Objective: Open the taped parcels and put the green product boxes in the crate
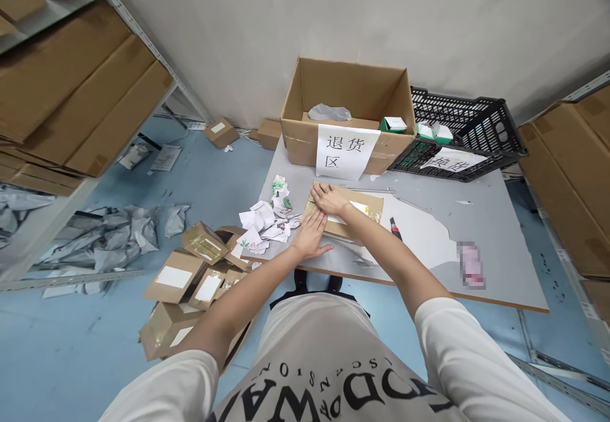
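Note:
A small flat cardboard parcel [365, 209] with clear tape and a white label lies on the grey table [476, 218]. My right hand [328, 198] rests flat on the parcel's left end, fingers together. My left hand [311, 234] lies flat against the parcel's near left corner, palm down, fingers extended. Neither hand grips anything.
Behind stands an open carton [347, 114] with a paper sign and a black crate [462, 133]. Torn paper scraps [269, 218] lie left of the parcel, a dark pen [395, 228] right. Small boxes [190, 282] and grey bags [105, 241] litter the floor; shelves on both sides.

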`<state>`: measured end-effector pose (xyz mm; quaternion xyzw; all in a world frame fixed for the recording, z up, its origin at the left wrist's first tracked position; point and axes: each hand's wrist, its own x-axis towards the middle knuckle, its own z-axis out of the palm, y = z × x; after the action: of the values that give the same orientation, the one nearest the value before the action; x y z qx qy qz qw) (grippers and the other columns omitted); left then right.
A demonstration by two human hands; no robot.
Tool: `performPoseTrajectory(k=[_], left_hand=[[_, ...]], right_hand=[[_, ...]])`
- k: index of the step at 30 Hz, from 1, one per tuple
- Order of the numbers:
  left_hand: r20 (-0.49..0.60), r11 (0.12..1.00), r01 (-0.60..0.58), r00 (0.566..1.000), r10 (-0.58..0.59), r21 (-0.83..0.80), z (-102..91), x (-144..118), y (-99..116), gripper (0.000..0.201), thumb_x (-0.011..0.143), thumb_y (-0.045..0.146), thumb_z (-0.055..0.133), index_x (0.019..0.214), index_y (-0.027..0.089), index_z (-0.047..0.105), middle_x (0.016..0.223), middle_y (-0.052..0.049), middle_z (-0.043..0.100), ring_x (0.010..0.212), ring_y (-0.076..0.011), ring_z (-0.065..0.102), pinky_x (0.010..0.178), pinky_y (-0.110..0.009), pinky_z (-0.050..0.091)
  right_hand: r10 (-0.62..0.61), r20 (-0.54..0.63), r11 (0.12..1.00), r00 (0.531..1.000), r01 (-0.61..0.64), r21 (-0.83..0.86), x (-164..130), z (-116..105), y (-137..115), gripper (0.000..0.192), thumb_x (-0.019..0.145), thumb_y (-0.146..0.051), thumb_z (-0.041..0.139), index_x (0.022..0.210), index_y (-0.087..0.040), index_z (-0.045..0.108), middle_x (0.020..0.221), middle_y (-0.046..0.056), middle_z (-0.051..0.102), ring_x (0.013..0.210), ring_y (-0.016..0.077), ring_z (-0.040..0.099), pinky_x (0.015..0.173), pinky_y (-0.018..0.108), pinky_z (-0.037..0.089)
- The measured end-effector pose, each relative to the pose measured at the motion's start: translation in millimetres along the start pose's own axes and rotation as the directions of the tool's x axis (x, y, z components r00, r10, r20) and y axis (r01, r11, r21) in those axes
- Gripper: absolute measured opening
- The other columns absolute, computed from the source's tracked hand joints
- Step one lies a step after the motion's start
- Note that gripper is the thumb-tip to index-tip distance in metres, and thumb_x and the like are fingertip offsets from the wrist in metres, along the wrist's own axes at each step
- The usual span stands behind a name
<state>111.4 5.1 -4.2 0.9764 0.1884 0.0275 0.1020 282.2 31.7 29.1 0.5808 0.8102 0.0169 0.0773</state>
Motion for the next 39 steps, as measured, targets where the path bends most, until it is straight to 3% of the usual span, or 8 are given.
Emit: performPoseTrajectory(k=[4,9,13,23,29,32,35,39], left_hand=[[0.012,1.000,-0.003,1.000,0.004,-0.023,-0.5,0.5,-0.9,0.095,0.077,0.068,0.043,0.142,0.001,0.024,0.148,-0.022,0.027,0.141,-0.0318,0.015,0.113,-0.045,0.011],[0.028,0.999,0.003,1.000,-0.002,-0.053,-1.7,2.4,-1.6,0.098,0.076,0.069,0.042,0.143,0.001,0.022,0.149,-0.023,0.025,0.141,-0.0318,0.012,0.113,-0.046,0.011],[0.025,0.998,-0.008,1.000,0.009,-0.056,-2.5,3.1,-2.3,0.100,0.075,0.072,0.040,0.142,-0.001,0.024,0.150,-0.023,0.023,0.141,-0.0325,0.011,0.113,-0.045,0.011],[0.027,0.999,-0.015,1.000,0.016,-0.051,-0.9,2.6,-5.2,0.102,0.074,0.072,0.043,0.143,0.002,0.020,0.150,-0.023,0.022,0.142,-0.0317,0.010,0.113,-0.046,0.011],[0.026,1.000,-0.010,1.000,0.011,-0.023,-4.4,2.5,-2.8,0.100,0.074,0.072,0.043,0.142,0.001,0.024,0.149,-0.023,0.025,0.141,-0.0320,0.014,0.113,-0.045,0.013],[0.025,1.000,-0.004,1.000,0.004,-0.015,-9.2,3.4,-1.0,0.099,0.074,0.073,0.043,0.141,0.000,0.028,0.147,-0.024,0.028,0.140,-0.0329,0.019,0.113,-0.045,0.014],[0.005,1.000,0.008,1.000,-0.008,-0.018,-15.8,4.3,1.1,0.096,0.076,0.072,0.041,0.140,0.002,0.030,0.146,-0.023,0.031,0.138,-0.0330,0.022,0.112,-0.045,0.016],[-0.019,0.996,0.084,0.996,-0.084,-0.008,-22.0,6.3,10.8,0.090,0.078,0.070,0.040,0.140,0.006,0.032,0.146,-0.022,0.032,0.137,-0.0349,0.024,0.111,-0.049,0.018]], right_hand=[[-0.115,0.028,0.991,0.993,0.116,-0.069,12.7,-6.1,-2.7,0.042,0.090,-0.010,0.028,0.126,0.002,0.047,0.131,0.030,0.047,0.121,0.0336,0.046,0.084,0.045,0.045],[-0.198,0.086,0.963,0.976,0.211,-0.168,20.9,-13.2,-5.0,0.038,0.087,-0.006,0.034,0.116,0.006,0.054,0.113,0.029,0.060,0.104,0.0288,0.058,0.088,0.043,0.041],[-0.270,0.171,0.944,0.947,0.296,-0.145,25.8,-22.0,0.2,0.031,0.085,-0.007,0.038,0.104,0.003,0.061,0.102,0.026,0.064,0.098,0.0276,0.060,0.087,0.041,0.040],[-0.106,0.207,0.991,0.973,0.087,0.098,18.4,-47.4,24.5,0.029,0.090,-0.007,0.031,0.110,-0.007,0.053,0.108,0.020,0.063,0.093,0.0238,0.064,0.076,0.033,0.047],[-0.050,0.119,0.982,0.992,0.027,0.185,12.3,-32.0,11.1,0.034,0.094,-0.022,0.037,0.122,-0.005,0.046,0.128,0.024,0.052,0.108,0.0266,0.059,0.085,0.037,0.047],[0.010,0.021,0.960,1.000,-0.016,0.278,-9.7,-16.0,10.4,0.053,0.093,-0.035,0.043,0.134,-0.003,0.035,0.141,0.027,0.038,0.127,0.0278,0.044,0.099,0.040,0.039],[0.065,-0.044,0.924,0.997,-0.044,0.380,-59.7,0.0,28.7,0.065,0.091,-0.044,0.044,0.139,-0.003,0.031,0.144,0.026,0.035,0.136,0.0295,0.030,0.107,0.045,0.029],[0.278,0.066,0.846,0.958,-0.276,0.455,-144.4,21.1,64.9,0.091,0.077,-0.055,0.060,0.143,-0.004,0.026,0.148,0.027,0.024,0.139,0.0351,0.020,0.109,0.051,0.025]])
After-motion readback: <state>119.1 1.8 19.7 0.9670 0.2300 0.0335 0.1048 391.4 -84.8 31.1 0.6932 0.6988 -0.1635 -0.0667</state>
